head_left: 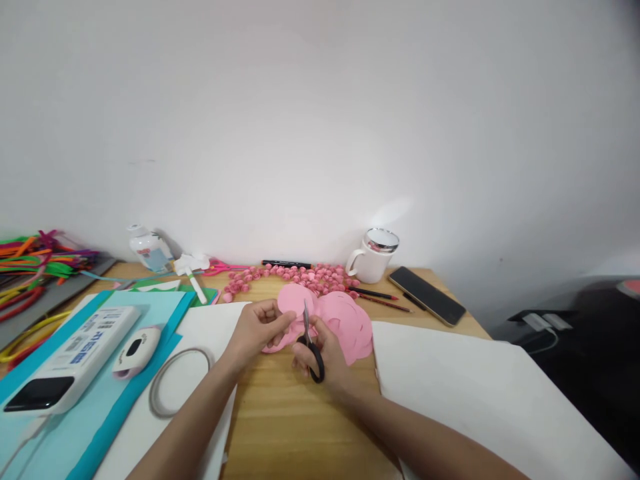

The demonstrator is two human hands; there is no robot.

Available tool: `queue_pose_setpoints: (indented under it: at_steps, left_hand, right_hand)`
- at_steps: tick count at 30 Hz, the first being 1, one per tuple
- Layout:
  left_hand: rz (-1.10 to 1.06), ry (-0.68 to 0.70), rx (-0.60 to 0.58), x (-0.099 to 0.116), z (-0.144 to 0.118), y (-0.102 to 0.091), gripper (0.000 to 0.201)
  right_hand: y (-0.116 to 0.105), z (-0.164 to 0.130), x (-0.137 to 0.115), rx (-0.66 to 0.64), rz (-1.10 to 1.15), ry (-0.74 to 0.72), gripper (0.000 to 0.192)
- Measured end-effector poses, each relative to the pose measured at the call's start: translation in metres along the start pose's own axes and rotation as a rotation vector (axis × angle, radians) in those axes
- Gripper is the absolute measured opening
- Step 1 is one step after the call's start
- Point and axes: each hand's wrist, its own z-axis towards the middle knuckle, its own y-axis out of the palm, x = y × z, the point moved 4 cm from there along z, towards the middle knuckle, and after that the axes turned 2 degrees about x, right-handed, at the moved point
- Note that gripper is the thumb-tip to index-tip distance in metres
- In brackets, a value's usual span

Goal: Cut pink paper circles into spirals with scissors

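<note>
Between the thumb and fingers of my left hand (263, 325) is a round pink paper disc (295, 298), held up off the table. My right hand (325, 350) grips a pair of scissors (311, 343) with black handles, their blades pointing up beside the disc's right edge. Whether the blades touch the paper, I cannot tell. Behind and right of my hands lies a pile of pink paper circles (353, 327), some with curved cut lines in them. Farther back, many small rolled pink paper buds (325, 277) are spread along the wall side.
A white mug (375, 257) and a phone (427, 295) stand at the back right, near pencils (385, 303). White sheets (480, 393) flank my arms. At left are a power bank (75, 360), a ring of tape (175, 383), a bottle (150, 250) and colourful pipe cleaners (40, 260).
</note>
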Motion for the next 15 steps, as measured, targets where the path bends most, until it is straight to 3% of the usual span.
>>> queue_pose_setpoints:
  at_steps: [5,11,15]
  left_hand:
    - [-0.018,0.010,-0.041,-0.001,0.000,0.003,0.031]
    - [0.042,-0.007,-0.042,0.002,-0.002,0.004,0.033]
    - [0.076,0.005,-0.053,0.005,-0.003,0.006,0.034]
  right_hand:
    - [0.000,0.000,0.002,-0.033,-0.045,-0.031,0.047]
    - [-0.003,0.000,-0.009,0.062,-0.090,-0.096,0.046]
    - [-0.004,0.001,-0.009,0.052,-0.101,-0.156,0.040]
